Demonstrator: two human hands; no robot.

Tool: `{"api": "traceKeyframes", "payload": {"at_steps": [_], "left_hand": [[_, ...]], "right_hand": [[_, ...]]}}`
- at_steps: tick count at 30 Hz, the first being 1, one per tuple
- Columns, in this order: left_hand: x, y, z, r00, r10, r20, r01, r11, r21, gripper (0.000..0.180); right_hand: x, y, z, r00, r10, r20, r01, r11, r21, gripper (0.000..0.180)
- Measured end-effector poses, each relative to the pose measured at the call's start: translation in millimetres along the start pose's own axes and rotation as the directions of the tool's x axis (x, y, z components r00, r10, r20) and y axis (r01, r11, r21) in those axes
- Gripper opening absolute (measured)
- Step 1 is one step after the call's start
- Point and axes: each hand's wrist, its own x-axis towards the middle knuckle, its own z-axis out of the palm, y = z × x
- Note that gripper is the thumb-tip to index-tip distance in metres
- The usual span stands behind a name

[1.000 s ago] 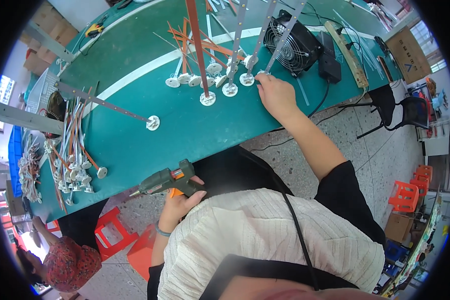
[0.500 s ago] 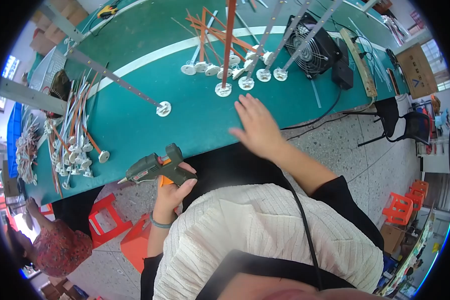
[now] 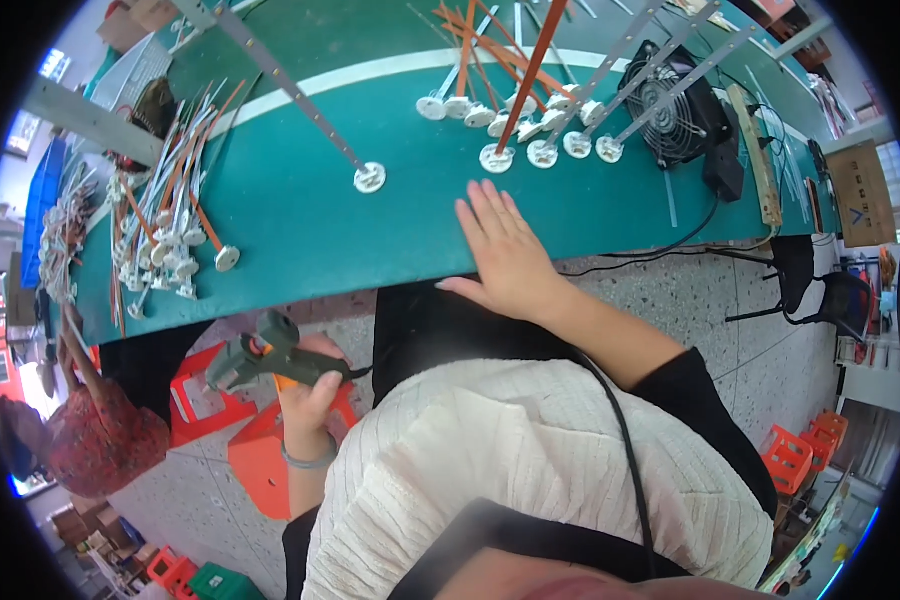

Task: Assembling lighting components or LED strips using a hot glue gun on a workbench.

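A glue gun (image 3: 278,358) with a dull dark-green body and an orange trigger is gripped in the left hand (image 3: 313,398), whose fingers are wrapped around the handle; it is held off the near edge of the green table (image 3: 300,240), with a red stool seen behind it. The right hand (image 3: 505,245) is spread nearly flat, thumb held apart, and nothing is grasped by it; whether the table is touched by the palm cannot be told. Its fingertips are placed just in front of the white disc (image 3: 497,158) under the orange-brown strip (image 3: 530,80).

A second ago, the right hand was placed at the base of the rightmost strip; now it is drawn well away from it, and the gun's nose is turned differently.

One glue gun, one fan (image 3: 670,115) and five standing strips are counted: one orange-brown, four grey. The left-hand bundle (image 3: 170,210) is too tangled to be counted.
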Motion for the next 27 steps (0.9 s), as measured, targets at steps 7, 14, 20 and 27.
{"api": "traceKeyframes", "payload": {"at_steps": [7,14,20,27], "left_hand": [[2,7,-1,0.990,0.141,-0.015,-0.142,0.987,-0.072,0.037],[-21,12,-26,0.970,0.152,-0.190,-0.174,0.979,-0.105,0.042],[-47,32,-50,0.909,0.306,-0.283,-0.317,0.948,0.006,0.045],[-51,42,-61,0.868,0.282,-0.408,-0.326,0.944,-0.042,0.044]], "right_hand": [[41,-11,12,0.945,-0.258,0.202,0.230,0.961,0.151,0.093],[47,-55,44,0.935,-0.345,0.079,0.331,0.932,0.145,0.086],[56,-37,6,0.904,-0.417,-0.096,0.418,0.812,0.408,0.055],[75,-102,49,0.618,-0.741,0.264,0.554,0.648,0.522,0.060]]}}
